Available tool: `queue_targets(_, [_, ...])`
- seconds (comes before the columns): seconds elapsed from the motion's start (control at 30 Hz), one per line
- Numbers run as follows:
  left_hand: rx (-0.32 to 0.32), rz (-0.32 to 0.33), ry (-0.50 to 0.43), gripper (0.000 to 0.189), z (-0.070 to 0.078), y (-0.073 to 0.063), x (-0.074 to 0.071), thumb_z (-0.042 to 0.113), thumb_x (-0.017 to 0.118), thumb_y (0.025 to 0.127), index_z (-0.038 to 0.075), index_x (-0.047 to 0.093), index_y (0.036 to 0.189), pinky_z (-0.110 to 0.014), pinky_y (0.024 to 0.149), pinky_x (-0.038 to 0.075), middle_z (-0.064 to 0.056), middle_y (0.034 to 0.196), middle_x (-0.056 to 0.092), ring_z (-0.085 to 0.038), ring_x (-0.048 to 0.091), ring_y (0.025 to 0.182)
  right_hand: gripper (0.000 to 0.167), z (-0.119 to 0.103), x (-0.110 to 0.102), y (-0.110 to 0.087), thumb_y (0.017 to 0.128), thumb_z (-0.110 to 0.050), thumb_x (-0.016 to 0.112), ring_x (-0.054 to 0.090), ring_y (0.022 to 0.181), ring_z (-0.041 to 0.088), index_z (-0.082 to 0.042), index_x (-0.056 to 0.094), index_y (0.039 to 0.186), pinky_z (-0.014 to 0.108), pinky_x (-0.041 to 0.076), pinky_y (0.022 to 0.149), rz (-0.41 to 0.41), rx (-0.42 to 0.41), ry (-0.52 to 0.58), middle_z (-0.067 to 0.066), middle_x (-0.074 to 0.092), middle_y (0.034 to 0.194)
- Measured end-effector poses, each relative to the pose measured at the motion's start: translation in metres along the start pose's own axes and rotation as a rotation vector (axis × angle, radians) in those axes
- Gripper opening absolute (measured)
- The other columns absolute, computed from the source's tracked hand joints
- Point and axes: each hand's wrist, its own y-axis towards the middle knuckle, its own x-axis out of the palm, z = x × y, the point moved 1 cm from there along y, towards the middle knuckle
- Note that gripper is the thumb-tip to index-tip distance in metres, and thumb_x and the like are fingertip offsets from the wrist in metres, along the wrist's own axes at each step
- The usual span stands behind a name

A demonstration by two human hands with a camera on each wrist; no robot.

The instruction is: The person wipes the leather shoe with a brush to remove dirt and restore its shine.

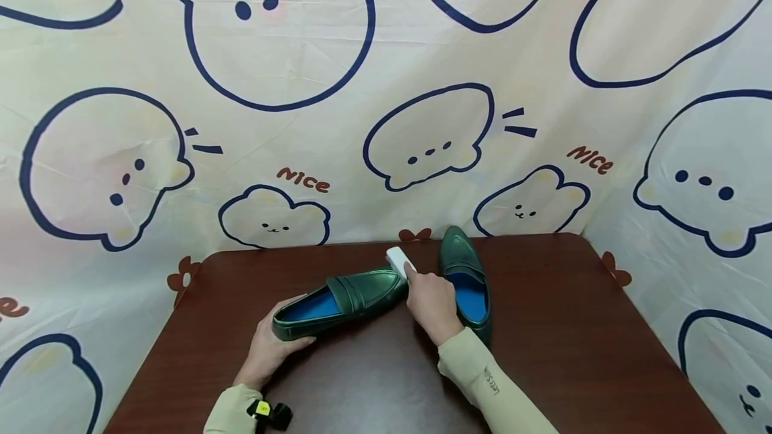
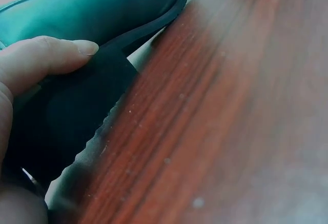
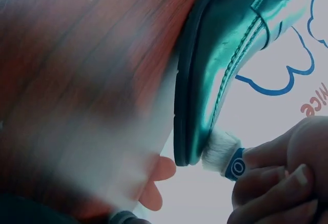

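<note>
A green penny loafer [image 1: 374,286] with a blue insole is tilted above the brown table, toe to the right. My left hand [image 1: 267,348] grips it round the heel; the left wrist view shows the thumb [image 2: 56,60] along its side. My right hand [image 1: 433,303] holds a small white brush [image 1: 398,262] at the toe. In the right wrist view the pale bristles [image 3: 220,151] touch the toe tip, and a blue band with a ring mark shows beside the fingers. The matching loafer [image 1: 460,252] lies just right of my right hand, partly hidden by it.
The brown wooden table [image 1: 555,327] runs back to a cartoon-printed cloth [image 1: 338,139], which also hangs at both sides. The second loafer's toe points to the cloth at the table's back edge. A black device with a yellow label [image 1: 263,408] sits on my left wrist.
</note>
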Motion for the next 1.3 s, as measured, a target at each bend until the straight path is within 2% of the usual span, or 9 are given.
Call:
queue_targets(0.17, [0.021, 0.011, 0.103, 0.083, 0.006, 0.001, -0.003, 0.029, 0.097, 0.072, 0.029, 0.057, 0.144, -0.026, 0.097, 0.049, 0.003, 0.141, 0.062, -0.003, 0.056, 0.118, 0.038, 0.000, -0.001, 0.000, 0.100, -0.022, 0.070, 0.046, 0.045, 0.018, -0.022, 0.069, 0.137, 0.032, 0.039, 0.041, 0.000, -0.019, 0.062, 0.009, 0.072, 0.074])
queue_targets(0.3, [0.088, 0.033, 0.191, 0.080, 0.016, 0.007, -0.005, 0.030, 0.096, 0.073, 0.036, 0.057, 0.143, -0.036, 0.096, 0.050, 0.007, 0.142, 0.060, -0.007, 0.053, 0.120, 0.039, 0.001, -0.005, 0.001, 0.101, -0.022, 0.068, 0.041, 0.043, 0.016, -0.023, 0.067, 0.140, 0.030, 0.035, 0.041, 0.028, -0.018, 0.114, 0.007, 0.068, 0.067])
queue_targets(0.53, [0.351, 0.106, 0.313, 0.082, 0.034, 0.029, 0.005, 0.011, 0.095, 0.073, 0.031, 0.060, 0.144, -0.028, 0.112, 0.040, 0.002, 0.148, 0.060, -0.016, 0.051, 0.134, 0.043, 0.000, -0.013, 0.002, 0.102, -0.024, 0.066, 0.037, 0.042, 0.014, -0.025, 0.063, 0.145, 0.028, 0.031, 0.041, 0.084, -0.033, 0.157, 0.002, 0.060, 0.060])
queue_targets(0.63, [0.412, 0.099, 0.353, 0.085, 0.040, 0.039, 0.009, 0.003, 0.093, 0.073, 0.031, 0.060, 0.146, -0.047, 0.118, 0.039, -0.001, 0.152, 0.056, -0.025, 0.047, 0.142, 0.044, -0.002, -0.015, 0.002, 0.103, -0.025, 0.066, 0.035, 0.041, 0.013, -0.026, 0.061, 0.146, 0.028, 0.030, 0.040, 0.089, -0.032, 0.173, -0.002, 0.052, 0.055])
queue_targets(0.77, [0.324, 0.068, 0.350, 0.088, 0.040, 0.043, 0.006, 0.003, 0.091, 0.077, 0.036, 0.055, 0.150, -0.069, 0.107, 0.042, -0.005, 0.164, 0.041, -0.040, 0.040, 0.147, 0.044, -0.003, -0.014, 0.001, 0.103, -0.025, 0.065, 0.034, 0.041, 0.013, -0.026, 0.060, 0.147, 0.027, 0.029, 0.040, 0.081, -0.042, 0.188, -0.004, 0.046, 0.053])
queue_targets(0.9, [0.205, 0.030, 0.373, 0.089, 0.037, 0.043, 0.003, 0.021, 0.091, 0.080, 0.042, 0.046, 0.154, -0.070, 0.103, 0.044, -0.011, 0.165, 0.038, -0.046, 0.045, 0.141, 0.044, -0.002, -0.014, -0.001, 0.103, -0.024, 0.065, 0.034, 0.041, 0.013, -0.026, 0.061, 0.146, 0.027, 0.029, 0.040, 0.090, -0.051, 0.186, -0.004, 0.047, 0.053])
queue_targets(1.07, [0.162, -0.047, 0.365, 0.094, 0.031, 0.040, -0.001, 0.024, 0.092, 0.080, 0.040, 0.041, 0.157, -0.071, 0.099, 0.047, -0.011, 0.154, 0.048, -0.041, 0.046, 0.133, 0.043, -0.001, -0.014, -0.004, 0.103, -0.024, 0.064, 0.035, 0.042, 0.012, -0.025, 0.061, 0.146, 0.026, 0.030, 0.040, 0.069, -0.052, 0.195, -0.004, 0.049, 0.054])
queue_targets(1.17, [0.197, -0.080, 0.361, 0.094, 0.030, 0.037, -0.002, 0.017, 0.092, 0.079, 0.038, 0.044, 0.157, -0.068, 0.099, 0.048, -0.010, 0.155, 0.044, -0.039, 0.043, 0.134, 0.044, 0.000, -0.014, -0.005, 0.103, -0.024, 0.065, 0.035, 0.041, 0.012, -0.025, 0.061, 0.146, 0.026, 0.030, 0.040, 0.059, -0.047, 0.191, -0.004, 0.050, 0.054])
queue_targets(1.3, [0.334, -0.095, 0.426, 0.100, 0.034, 0.032, -0.004, -0.014, 0.085, 0.074, 0.037, 0.050, 0.153, -0.057, 0.096, 0.054, -0.008, 0.161, 0.039, -0.033, 0.037, 0.141, 0.045, -0.001, -0.013, -0.006, 0.102, -0.025, 0.066, 0.036, 0.042, 0.012, -0.027, 0.061, 0.147, 0.027, 0.031, 0.040, 0.038, -0.054, 0.184, -0.003, 0.052, 0.056])
